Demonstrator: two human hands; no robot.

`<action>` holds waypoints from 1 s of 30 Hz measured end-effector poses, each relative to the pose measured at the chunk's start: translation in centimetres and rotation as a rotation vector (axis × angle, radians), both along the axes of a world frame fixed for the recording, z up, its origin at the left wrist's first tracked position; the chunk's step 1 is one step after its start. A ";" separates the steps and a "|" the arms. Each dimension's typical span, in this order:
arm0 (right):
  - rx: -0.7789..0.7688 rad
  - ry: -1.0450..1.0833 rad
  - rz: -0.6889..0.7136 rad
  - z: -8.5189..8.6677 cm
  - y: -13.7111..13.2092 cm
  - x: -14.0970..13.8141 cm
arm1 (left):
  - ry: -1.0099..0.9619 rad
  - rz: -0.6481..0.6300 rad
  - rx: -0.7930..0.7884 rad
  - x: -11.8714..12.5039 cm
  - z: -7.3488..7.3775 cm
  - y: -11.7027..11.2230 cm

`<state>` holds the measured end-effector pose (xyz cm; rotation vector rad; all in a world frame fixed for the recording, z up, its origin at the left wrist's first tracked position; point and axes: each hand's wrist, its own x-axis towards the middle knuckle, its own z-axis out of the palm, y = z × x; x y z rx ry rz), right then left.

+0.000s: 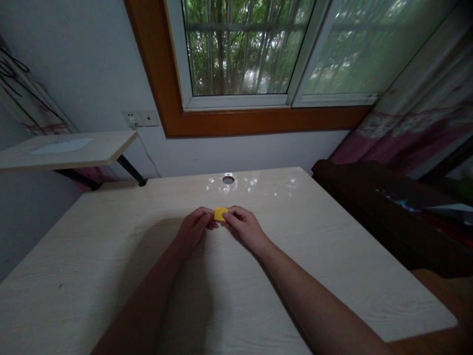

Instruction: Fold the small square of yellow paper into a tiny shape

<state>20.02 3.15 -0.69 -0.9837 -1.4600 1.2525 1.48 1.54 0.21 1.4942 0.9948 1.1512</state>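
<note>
A small, flat yellow square (pixel 220 213), which looks like folded paper, is held between both hands just above or on the pale desk; its exact height I cannot tell. My right hand (pixel 244 224) pinches its right side, with the thumb lying on top. At its left edge, the closed fingertips of my left hand (pixel 195 227) grip the same piece, thumb against fingers. The fingers cover parts of both side edges.
The pale wood-grain desk (pixel 314 276) has a round cable hole (pixel 228 180) near its back edge. A raised shelf (pixel 66 150) on black legs stands at the back left. Beyond are a wall socket (pixel 140 118) with a white cord and a window (pixel 240 49). Dark furniture (pixel 369 217) borders the right.
</note>
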 end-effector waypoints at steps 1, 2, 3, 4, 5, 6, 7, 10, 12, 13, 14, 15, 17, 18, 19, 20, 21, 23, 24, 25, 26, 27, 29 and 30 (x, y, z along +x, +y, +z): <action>0.003 -0.005 -0.014 0.1 0.0 0.0 | -0.018 0.041 0.023 0.0 -0.1 0.0; 0.004 -0.008 -0.024 0.2 0.0 0.0 | -0.030 0.073 0.047 0.1 -0.1 0.0; 0.003 -0.007 -0.031 0.2 0.0 0.0 | -0.034 0.095 0.073 0.1 -0.1 0.0; 0.002 -0.005 -0.033 0.3 0.0 0.0 | -0.026 0.107 0.102 0.1 -0.1 0.1; 0.002 -0.005 -0.033 0.3 0.0 -0.1 | -0.003 0.112 0.133 0.0 -0.1 0.1; 0.004 -0.008 -0.032 0.3 0.1 -0.1 | 0.029 0.113 0.164 0.0 -0.2 0.2; 0.009 -0.015 -0.032 0.3 0.1 -0.1 | 0.064 0.114 0.192 -0.1 -0.2 0.3; 0.040 -0.057 -0.030 0.2 0.1 0.0 | 0.152 0.120 0.228 -0.2 -0.4 0.5; 0.067 -0.091 -0.031 0.3 0.1 0.0 | 0.167 0.132 0.208 -0.2 -0.5 0.6; 0.083 -0.106 -0.031 0.3 0.1 0.0 | 0.165 0.140 0.190 -0.2 -0.6 0.6; 0.101 -0.121 -0.027 0.4 0.0 0.1 | 0.159 0.145 0.169 -0.2 -0.7 0.6; 0.121 -0.135 -0.020 0.5 0.0 0.1 | 0.150 0.145 0.149 -0.2 -0.7 0.6; 0.159 -0.159 0.003 0.6 -0.1 0.1 | 0.130 0.135 0.122 -0.2 -0.8 0.6; 0.175 -0.171 0.013 0.6 -0.1 0.1 | 0.122 0.129 0.120 -0.2 -0.8 0.6; 0.186 -0.182 0.022 0.6 -0.1 0.1 | 0.117 0.122 0.123 -0.2 -0.8 0.6; 0.192 -0.192 0.026 0.6 -0.1 0.1 | 0.116 0.120 0.131 -0.2 -0.8 0.6; 0.195 -0.200 0.029 0.6 -0.1 0.1 | 0.117 0.123 0.142 -0.2 -0.9 0.7; 0.198 -0.209 0.030 0.4 -0.1 0.0 | 0.126 0.133 0.167 -0.2 -1.0 0.7; 0.196 -0.203 0.027 0.4 -0.1 0.0 | 0.133 0.140 0.180 -0.2 -1.0 0.8; 0.194 -0.190 0.021 0.3 -0.2 -0.1 | 0.144 0.147 0.192 -0.2 -1.1 0.8; 0.191 -0.174 0.009 0.2 -0.2 -0.2 | 0.158 0.153 0.202 -0.2 -1.1 0.8; 0.191 -0.155 -0.008 0.2 -0.3 -0.2 | 0.175 0.159 0.209 -0.3 -1.0 0.8; 0.215 -0.131 -0.051 0.4 -0.5 -0.3 | 0.210 0.175 0.227 -0.3 -0.9 0.8; 0.247 -0.133 -0.073 0.5 -0.6 -0.3 | 0.227 0.178 0.239 -0.3 -0.7 0.8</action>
